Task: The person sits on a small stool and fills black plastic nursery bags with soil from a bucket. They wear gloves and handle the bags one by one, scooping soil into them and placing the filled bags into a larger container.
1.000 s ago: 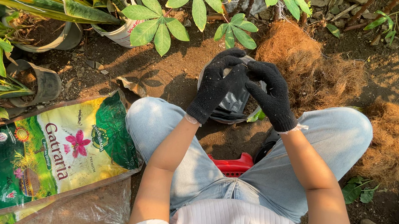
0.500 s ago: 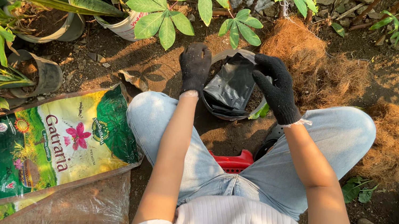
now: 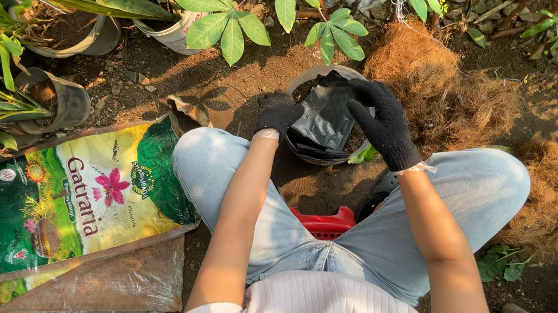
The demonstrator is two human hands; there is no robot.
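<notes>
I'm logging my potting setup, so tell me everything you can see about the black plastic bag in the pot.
The black plastic bag is thin, glossy and crumpled, catching light on its creases. It sits in a round pot on the soil in front of the person's knees, mouth held open. The gloved left hand grips its near-left edge; the gloved right hand holds its right side. Its contents cannot be seen.

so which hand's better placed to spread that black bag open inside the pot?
Probably the right hand: it lies over the black plastic bag, fingers at its upper edge inside the pot. The left hand sits at the pot's near left rim, beside the bag, better suited to steadying.
</notes>
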